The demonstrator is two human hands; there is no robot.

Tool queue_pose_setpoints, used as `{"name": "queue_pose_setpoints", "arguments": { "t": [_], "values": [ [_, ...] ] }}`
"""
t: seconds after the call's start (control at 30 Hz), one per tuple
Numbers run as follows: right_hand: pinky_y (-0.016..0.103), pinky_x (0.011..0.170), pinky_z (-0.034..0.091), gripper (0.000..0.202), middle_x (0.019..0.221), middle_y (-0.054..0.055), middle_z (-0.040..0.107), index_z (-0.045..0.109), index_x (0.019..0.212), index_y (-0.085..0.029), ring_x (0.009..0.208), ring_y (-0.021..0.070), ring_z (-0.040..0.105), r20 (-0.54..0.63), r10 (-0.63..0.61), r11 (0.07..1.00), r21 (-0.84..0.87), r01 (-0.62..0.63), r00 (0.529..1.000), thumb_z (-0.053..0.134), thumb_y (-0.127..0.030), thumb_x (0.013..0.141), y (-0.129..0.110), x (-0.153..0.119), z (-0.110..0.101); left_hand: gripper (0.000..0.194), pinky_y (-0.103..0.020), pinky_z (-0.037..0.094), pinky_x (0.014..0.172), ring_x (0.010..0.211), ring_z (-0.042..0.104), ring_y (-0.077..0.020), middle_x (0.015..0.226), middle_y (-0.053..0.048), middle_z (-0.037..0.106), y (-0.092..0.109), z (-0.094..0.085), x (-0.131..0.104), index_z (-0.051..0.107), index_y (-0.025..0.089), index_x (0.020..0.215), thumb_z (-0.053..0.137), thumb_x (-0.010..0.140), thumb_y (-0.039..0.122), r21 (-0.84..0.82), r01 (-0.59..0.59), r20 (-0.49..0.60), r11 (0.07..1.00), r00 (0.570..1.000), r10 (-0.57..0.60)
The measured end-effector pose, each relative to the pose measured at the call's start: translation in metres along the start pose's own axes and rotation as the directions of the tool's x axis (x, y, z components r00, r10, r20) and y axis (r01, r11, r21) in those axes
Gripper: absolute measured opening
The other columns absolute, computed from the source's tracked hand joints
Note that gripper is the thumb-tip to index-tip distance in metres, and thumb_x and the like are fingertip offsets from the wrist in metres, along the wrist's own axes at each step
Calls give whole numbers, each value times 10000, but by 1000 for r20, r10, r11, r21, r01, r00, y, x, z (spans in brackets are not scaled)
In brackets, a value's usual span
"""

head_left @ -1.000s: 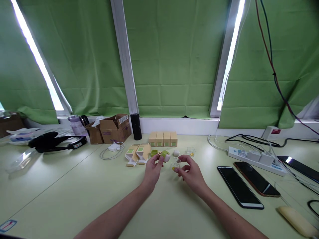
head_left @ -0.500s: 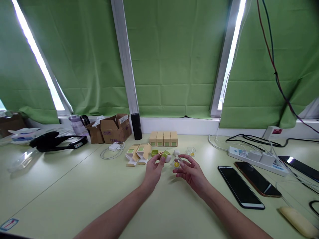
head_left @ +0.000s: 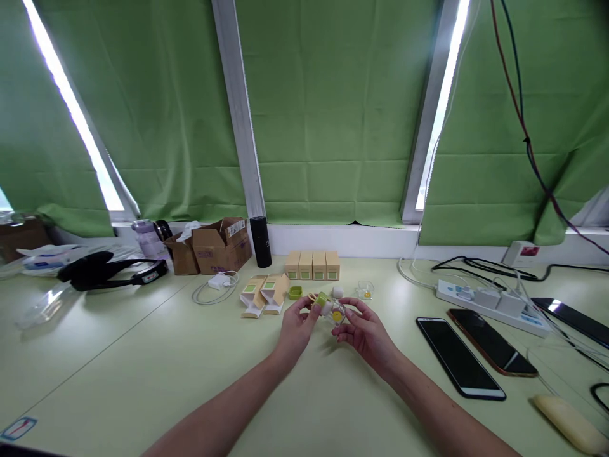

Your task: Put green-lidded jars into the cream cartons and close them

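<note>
My left hand (head_left: pixel 298 325) pinches a small green-and-white piece (head_left: pixel 324 303) between thumb and fingers, a little above the table. My right hand (head_left: pixel 365 330) grips a small clear plastic case (head_left: pixel 337 315) with a yellow spot in it. The two pieces meet or overlap between my fingertips; whether one is inside the other I cannot tell. Just behind them sits a small white piece (head_left: pixel 337 291). A green tray-like part (head_left: pixel 295 292) lies beyond my left fingers, and a second clear case (head_left: pixel 365 290) with yellow inside stands beyond my right hand.
Two opened small cartons (head_left: pixel 265 295) lie left of my hands, with a row of closed tan boxes (head_left: pixel 312 265) behind. A black bottle (head_left: pixel 260 242) and a cardboard box (head_left: pixel 222 246) stand at the back. On the right are phones (head_left: pixel 459 358) and a power strip (head_left: pixel 492 306).
My left hand has moved slightly right, bringing the green-and-white piece up to the clear case. The green tray-like part and the white piece behind now show more fully.
</note>
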State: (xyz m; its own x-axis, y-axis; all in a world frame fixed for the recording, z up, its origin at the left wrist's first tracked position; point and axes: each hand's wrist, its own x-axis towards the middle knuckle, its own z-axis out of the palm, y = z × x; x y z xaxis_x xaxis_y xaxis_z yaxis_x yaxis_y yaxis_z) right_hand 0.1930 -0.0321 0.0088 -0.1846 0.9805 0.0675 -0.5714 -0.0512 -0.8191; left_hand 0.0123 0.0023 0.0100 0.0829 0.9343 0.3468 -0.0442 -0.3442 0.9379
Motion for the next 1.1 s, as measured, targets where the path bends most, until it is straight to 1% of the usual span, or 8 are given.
{"name": "queue_pose_setpoints", "arguments": {
  "t": [0.17, 0.3, 0.47, 0.67, 0.87, 0.93, 1.0, 1.1],
  "values": [
    [275, 604, 583, 499, 914, 24, 747, 633, 1090, -224, 668, 182, 755, 9, -1, 1000, -26, 2, 1000, 904, -443, 734, 2, 1, 0, 575, -293, 564, 744, 865, 684, -209, 983, -85, 745, -1, 0, -1, 730, 151, 1058, 758, 787, 657, 11, 15, 10, 1000, 1000, -15],
    [279, 612, 587, 501, 937, 28, 747, 630, 1093, -223, 676, 184, 760, 24, -7, 1000, -30, 7, 1000, 902, -449, 738, 3, 1, 1, 564, -295, 566, 745, 860, 684, -209, 974, -81, 744, -2, 0, 0, 733, 156, 1046, 758, 788, 656, 17, 19, 12, 1000, 1000, -19],
    [289, 628, 597, 500, 907, 18, 740, 627, 1087, -221, 677, 186, 761, 28, -8, 999, -31, 9, 1000, 900, -456, 740, 3, 0, 2, 547, -295, 566, 744, 877, 678, -217, 954, -82, 735, -4, 0, -1, 736, 158, 1007, 766, 781, 655, 21, 9, 23, 1000, 1000, -10],
    [304, 645, 604, 502, 896, 5, 736, 617, 1079, -228, 693, 197, 771, 41, -15, 999, -29, 16, 999, 901, -463, 737, 4, -1, 3, 556, -295, 576, 749, 943, 677, -238, 976, -93, 723, -8, 0, -1, 735, 163, 1017, 787, 760, 653, 26, 12, 27, 1000, 1000, -12],
    [345, 709, 614, 533, 895, 9, 736, 587, 1089, -232, 727, 210, 774, 51, 5, 999, -50, -2, 999, 901, -476, 734, 4, -3, 5, 581, -318, 585, 791, 1016, 682, -268, 1037, -117, 734, -8, -1, -1, 733, 157, 1049, 793, 753, 653, 29, 32, 55, 999, 998, -34],
    [374, 737, 619, 532, 936, 14, 733, 582, 1098, -241, 769, 216, 769, 62, 11, 996, -88, -5, 998, 894, -481, 740, 4, -3, 3, 576, -326, 586, 808, 1020, 689, -272, 1065, -121, 738, -8, -1, -2, 731, 155, 1074, 785, 770, 641, 35, 44, 76, 998, 996, -46],
    [378, 721, 619, 517, 933, 14, 723, 587, 1087, -248, 817, 218, 746, 56, -5, 985, -173, 14, 998, 889, -486, 741, 4, -2, 0, 567, -333, 587, 818, 994, 702, -266, 1099, -123, 738, -6, -2, -2, 729, 152, 1099, 766, 798, 631, 47, 52, 109, 998, 992, -56],
    [353, 695, 606, 510, 914, 17, 714, 593, 1079, -253, 847, 203, 688, 43, -86, 946, -309, 96, 995, 888, -487, 734, 5, 1, -4, 527, -336, 583, 833, 976, 710, -261, 1101, -118, 747, -4, -2, -3, 744, 155, 1084, 730, 838, 622, 99, 18, 147, 995, 989, -33]
  ]
}}
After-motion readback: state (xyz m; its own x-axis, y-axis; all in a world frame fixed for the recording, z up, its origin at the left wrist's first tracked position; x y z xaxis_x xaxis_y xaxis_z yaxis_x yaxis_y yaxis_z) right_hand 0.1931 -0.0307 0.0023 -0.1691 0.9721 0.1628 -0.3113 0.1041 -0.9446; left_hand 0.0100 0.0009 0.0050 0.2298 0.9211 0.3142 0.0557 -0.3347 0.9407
